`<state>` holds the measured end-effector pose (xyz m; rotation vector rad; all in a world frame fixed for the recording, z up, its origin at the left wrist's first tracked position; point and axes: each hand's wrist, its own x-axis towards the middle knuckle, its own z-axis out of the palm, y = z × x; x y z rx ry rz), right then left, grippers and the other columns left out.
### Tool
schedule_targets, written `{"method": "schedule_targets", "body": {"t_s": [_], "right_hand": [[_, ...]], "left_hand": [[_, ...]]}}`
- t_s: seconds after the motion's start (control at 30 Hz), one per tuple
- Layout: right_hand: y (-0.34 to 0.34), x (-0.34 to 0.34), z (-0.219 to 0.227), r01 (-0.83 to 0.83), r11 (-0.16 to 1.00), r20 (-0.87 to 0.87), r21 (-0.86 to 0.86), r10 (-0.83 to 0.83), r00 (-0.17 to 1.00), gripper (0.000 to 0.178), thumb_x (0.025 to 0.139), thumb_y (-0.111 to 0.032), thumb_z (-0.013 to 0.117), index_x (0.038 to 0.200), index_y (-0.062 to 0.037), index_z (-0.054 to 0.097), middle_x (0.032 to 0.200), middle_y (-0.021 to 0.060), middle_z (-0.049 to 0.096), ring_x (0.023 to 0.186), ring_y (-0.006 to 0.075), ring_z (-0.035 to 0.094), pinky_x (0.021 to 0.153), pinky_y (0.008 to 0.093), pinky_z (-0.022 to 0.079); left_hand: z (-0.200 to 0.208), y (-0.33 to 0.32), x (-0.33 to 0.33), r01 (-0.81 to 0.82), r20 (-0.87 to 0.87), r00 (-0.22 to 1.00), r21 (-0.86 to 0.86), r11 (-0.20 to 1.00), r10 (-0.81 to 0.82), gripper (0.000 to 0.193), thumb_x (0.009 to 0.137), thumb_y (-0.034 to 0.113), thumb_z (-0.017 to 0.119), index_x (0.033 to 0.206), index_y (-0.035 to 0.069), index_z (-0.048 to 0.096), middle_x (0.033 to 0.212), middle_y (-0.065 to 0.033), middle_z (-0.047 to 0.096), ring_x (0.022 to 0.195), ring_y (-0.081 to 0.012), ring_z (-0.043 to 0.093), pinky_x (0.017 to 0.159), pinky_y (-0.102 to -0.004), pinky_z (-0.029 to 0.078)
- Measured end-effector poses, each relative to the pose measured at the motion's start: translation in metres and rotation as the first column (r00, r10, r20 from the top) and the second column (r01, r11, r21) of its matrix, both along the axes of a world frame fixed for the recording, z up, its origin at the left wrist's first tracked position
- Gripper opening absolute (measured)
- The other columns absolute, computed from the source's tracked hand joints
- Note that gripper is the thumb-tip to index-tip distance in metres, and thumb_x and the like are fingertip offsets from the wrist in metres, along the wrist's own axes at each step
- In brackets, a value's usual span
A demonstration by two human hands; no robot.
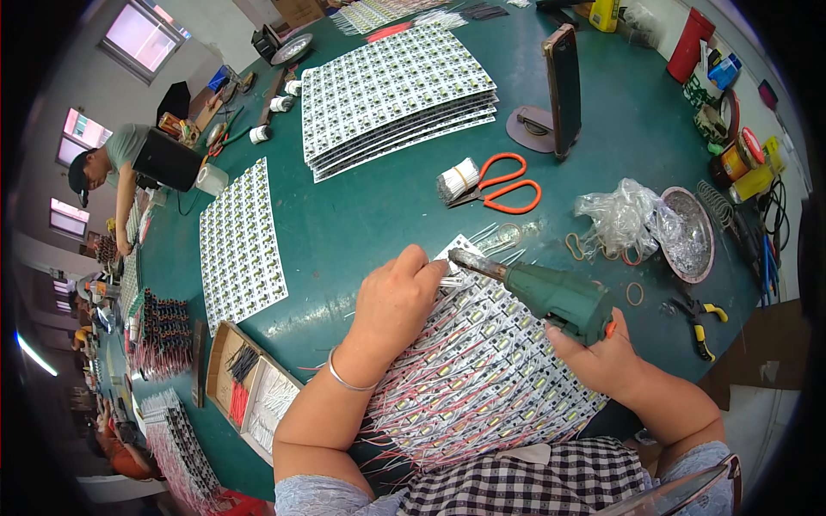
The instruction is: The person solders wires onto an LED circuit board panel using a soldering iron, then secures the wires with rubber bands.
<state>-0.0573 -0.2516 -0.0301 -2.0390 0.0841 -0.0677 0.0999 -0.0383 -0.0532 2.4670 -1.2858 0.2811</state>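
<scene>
A panel of small white circuit boards with red and white wires soldered on lies on the green table in front of me. My left hand rests on its upper left part, fingertips pinching thin white wires at the far corner. My right hand grips a green soldering iron, whose metal tip points left and touches the panel corner right beside my left fingertips.
Orange scissors and a white wire bundle lie beyond. A stack of board panels sits farther back, a single panel to the left. A phone on a stand, plastic bags, metal dish, pliers, cardboard wire tray. Another person works at far left.
</scene>
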Motion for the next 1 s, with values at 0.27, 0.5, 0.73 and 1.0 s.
{"method": "schedule_targets", "body": {"t_s": [0.27,0.5,0.73,1.0], "right_hand": [[-0.008,-0.011,-0.006,0.084,0.968,-0.001,0.237,-0.086,0.996,0.031,0.086,-0.002,0.053,0.117,0.0023,0.053,0.104,0.0105,0.063,0.067,0.0098,0.058,0.060,0.0246,0.050],[-0.008,-0.012,0.004,0.176,0.835,-0.072,0.521,-0.163,0.984,0.027,0.087,-0.010,0.060,0.111,0.0022,0.055,0.094,0.0067,0.059,0.067,0.0109,0.060,0.059,0.0260,0.052],[-0.015,-0.016,0.002,0.187,0.841,-0.069,0.508,-0.177,0.982,0.027,0.087,-0.008,0.060,0.111,0.0024,0.055,0.096,0.0069,0.059,0.069,0.0114,0.060,0.060,0.0263,0.053],[-0.019,-0.025,0.003,0.207,0.843,-0.088,0.496,-0.188,0.978,0.026,0.085,-0.008,0.063,0.109,0.0012,0.057,0.089,0.0051,0.060,0.071,0.0103,0.060,0.061,0.0271,0.053]], "left_hand": [[0.001,-0.001,-0.001,0.003,0.005,1.000,0.020,1.000,-0.003,0.024,0.068,0.001,0.063,0.090,0.010,0.066,0.077,-0.0059,0.052,0.064,-0.0241,0.058,0.055,-0.0352,0.049],[0.000,-0.001,0.000,-0.001,-0.006,1.000,0.014,1.000,0.001,0.026,0.066,0.000,0.065,0.090,0.010,0.066,0.077,-0.0054,0.052,0.065,-0.0237,0.058,0.056,-0.0352,0.049],[0.001,-0.001,-0.002,-0.015,-0.002,1.000,0.033,0.999,0.015,0.025,0.065,-0.001,0.065,0.087,0.010,0.065,0.078,-0.0050,0.052,0.065,-0.0236,0.058,0.056,-0.0347,0.049],[0.036,0.003,-0.010,-0.077,0.112,0.990,-0.041,0.996,0.081,0.031,0.060,-0.002,0.067,0.088,0.011,0.067,0.079,-0.0044,0.056,0.062,-0.0215,0.058,0.054,-0.0324,0.048]]}}
